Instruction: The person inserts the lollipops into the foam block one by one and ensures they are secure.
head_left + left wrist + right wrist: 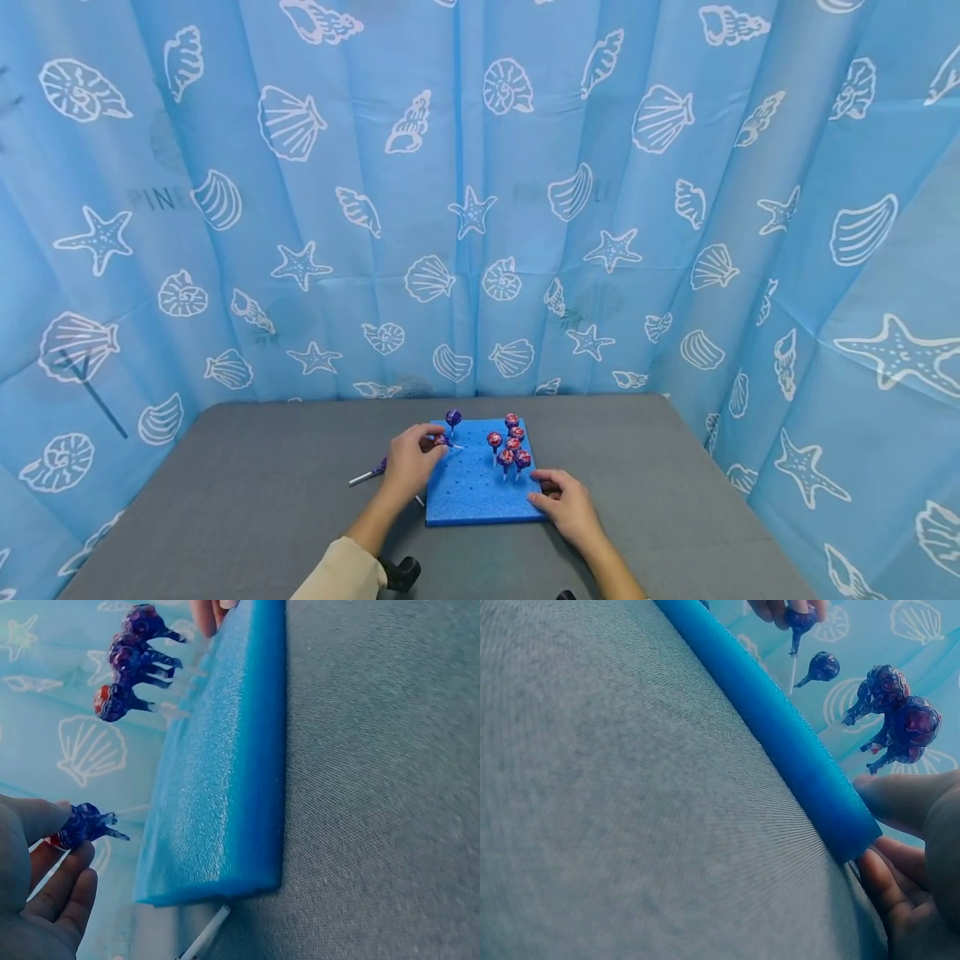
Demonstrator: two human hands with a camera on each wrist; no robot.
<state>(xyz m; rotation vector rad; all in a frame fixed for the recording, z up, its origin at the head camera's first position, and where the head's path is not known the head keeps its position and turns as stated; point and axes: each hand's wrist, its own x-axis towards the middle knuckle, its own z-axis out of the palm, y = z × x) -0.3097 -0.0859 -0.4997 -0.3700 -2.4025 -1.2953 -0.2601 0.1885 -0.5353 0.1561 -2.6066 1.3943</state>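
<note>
In my left hand (408, 462) I pinch a wrapped lollipop (84, 825) by its purple and red head, between thumb and fingers. Its white stick points towards the left part of a blue foam board (465, 500) dotted with small holes. My right hand (566, 504) grips the board's near right edge; in the right wrist view the thumb (900, 799) lies along the top and the fingers curl at the side. Several lollipops (513, 444) stand upright on the board's right half. Another lollipop (453, 417) stands at the far left corner, just beyond my left hand.
Left of the board, a lollipop (367, 476) lies on the grey table (285, 458), partly behind my left hand. A white stick (206, 932) pokes out beside the board's left edge. A blue curtain (465, 208) with white shells hangs behind the table.
</note>
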